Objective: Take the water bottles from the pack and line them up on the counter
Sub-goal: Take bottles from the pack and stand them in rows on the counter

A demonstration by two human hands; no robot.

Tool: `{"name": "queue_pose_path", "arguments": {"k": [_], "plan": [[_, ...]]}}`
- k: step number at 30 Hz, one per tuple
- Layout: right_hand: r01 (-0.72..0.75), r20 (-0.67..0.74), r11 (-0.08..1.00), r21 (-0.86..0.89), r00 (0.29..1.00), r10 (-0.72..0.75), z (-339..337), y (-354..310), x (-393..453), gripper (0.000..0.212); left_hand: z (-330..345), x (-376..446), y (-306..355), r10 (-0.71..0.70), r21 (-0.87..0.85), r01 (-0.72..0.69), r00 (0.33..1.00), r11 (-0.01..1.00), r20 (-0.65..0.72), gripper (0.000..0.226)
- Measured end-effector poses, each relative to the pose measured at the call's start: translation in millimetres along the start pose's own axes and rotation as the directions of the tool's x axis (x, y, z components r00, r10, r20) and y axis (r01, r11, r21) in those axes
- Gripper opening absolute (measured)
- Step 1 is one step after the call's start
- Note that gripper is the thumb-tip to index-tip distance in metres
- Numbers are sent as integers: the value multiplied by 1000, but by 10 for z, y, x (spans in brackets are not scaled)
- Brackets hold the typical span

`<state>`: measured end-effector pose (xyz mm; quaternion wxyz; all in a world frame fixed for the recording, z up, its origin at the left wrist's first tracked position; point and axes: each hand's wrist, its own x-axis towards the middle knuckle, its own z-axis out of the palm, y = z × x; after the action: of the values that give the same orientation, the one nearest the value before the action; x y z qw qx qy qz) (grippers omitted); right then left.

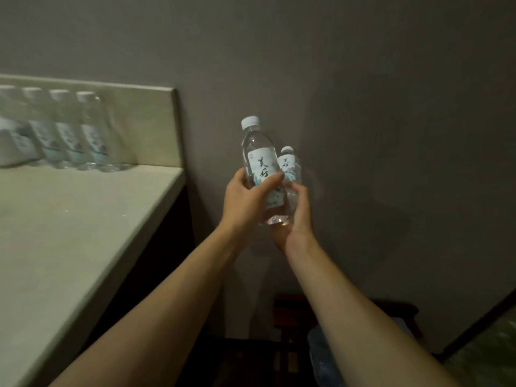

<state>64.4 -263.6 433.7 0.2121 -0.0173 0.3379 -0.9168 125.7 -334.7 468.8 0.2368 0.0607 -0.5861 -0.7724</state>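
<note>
Two clear water bottles with white caps and pale labels are held up in front of the grey wall, to the right of the counter. My left hand [245, 199] grips the nearer, larger-looking bottle [258, 152] around its label. My right hand [296, 219] holds the second bottle [289, 163] from below and behind, and that bottle is partly hidden by the first. Several matching bottles [67, 129] stand in a row along the counter's backsplash at far left.
The pale stone counter [69, 233] fills the left side, its end edge near the middle. A dark red wooden stool [290, 305] stands low at the bottom, with a bluish plastic pack [324, 356] beside my right forearm.
</note>
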Motion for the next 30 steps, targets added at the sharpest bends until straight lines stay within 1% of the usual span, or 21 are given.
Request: {"name": "queue_pose_path", "arguments": {"k": [2,6,8,9,10,12,13,16,18,20,23,25,30], "plan": [[12,25,1000,-28,1000,-11,339,176,88,53,-334,166,208,-49,-24,48,998,999,-40,42],[64,16,987,-145,998,-63,798,527,201,45,-977,407,498,-4,83,15,990,996,-138,61],[87,-9,968,-237,996,-92,956,653,209,36,-1228,485,587,10,114,11,983,993,-181,62],[91,-5,956,-278,995,-96,1018,713,218,37,-1339,522,620,11,113,11,981,994,-192,62],[95,10,946,-310,995,-97,1070,770,229,46,-1438,557,643,11,111,11,980,994,-197,62],[105,61,939,-327,994,-90,1146,858,268,63,-1619,617,679,26,143,4,978,990,-209,62],[116,96,940,-320,991,-89,1177,888,291,65,-1701,643,696,44,166,-8,976,986,-214,63],[128,194,938,-322,979,-67,1264,962,371,63,-1902,688,736,101,208,-58,974,976,-202,65],[123,190,928,-352,980,-57,1301,1010,423,61,-2006,701,752,139,239,-88,969,967,-205,63],[135,169,897,-421,983,-69,1323,1079,469,58,-2084,714,763,185,305,-114,959,945,-214,62],[157,186,861,-484,980,-74,1357,1193,527,60,-2198,731,738,227,373,-123,941,920,-249,66],[169,194,837,-521,978,-77,1405,1260,545,56,-2273,734,716,241,403,-118,932,907,-270,67],[177,223,779,-601,974,-49,1506,1382,627,54,-2451,771,714,315,512,-147,914,846,-257,67]]}}
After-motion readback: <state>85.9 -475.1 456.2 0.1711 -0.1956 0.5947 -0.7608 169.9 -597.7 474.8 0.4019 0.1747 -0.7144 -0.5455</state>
